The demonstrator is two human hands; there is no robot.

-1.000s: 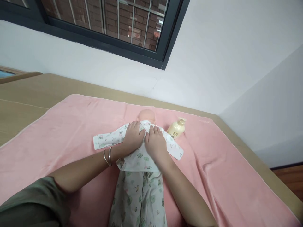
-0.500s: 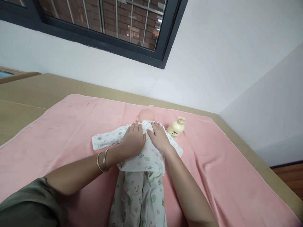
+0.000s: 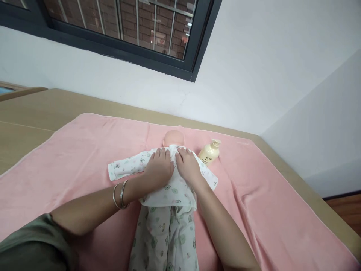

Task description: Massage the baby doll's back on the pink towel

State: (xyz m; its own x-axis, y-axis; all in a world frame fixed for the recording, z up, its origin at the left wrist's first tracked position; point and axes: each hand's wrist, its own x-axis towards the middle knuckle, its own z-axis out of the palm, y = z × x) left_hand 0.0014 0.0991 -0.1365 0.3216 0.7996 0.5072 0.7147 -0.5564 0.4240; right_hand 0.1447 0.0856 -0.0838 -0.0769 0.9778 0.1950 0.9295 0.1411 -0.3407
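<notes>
A baby doll lies on a pink blanket, its smooth head (image 3: 173, 138) at the far end and no facial features showing. It wears a white printed top (image 3: 175, 194) and matching trousers (image 3: 163, 237). My left hand (image 3: 159, 167) rests flat on the upper left of the top, fingers stretched toward the head. Beside it, my right hand (image 3: 188, 165) lies on the upper right, fingers slightly bent and thumb near the middle. Between the two thumbs the cloth is creased. One sleeve (image 3: 126, 165) spreads out to the left; the other shows partly past my right wrist.
A cream pump bottle (image 3: 209, 152) leans close to the doll's right-hand sleeve. The pink blanket (image 3: 93, 150) covers much of a wooden surface (image 3: 25, 109), with folds on the right. Behind stand a white wall (image 3: 231, 82) and a dark-framed window (image 3: 188, 67).
My right hand's fingers have drawn slightly back from the head and bent a little. The left hand stays almost in place. The cloth between them looks more creased.
</notes>
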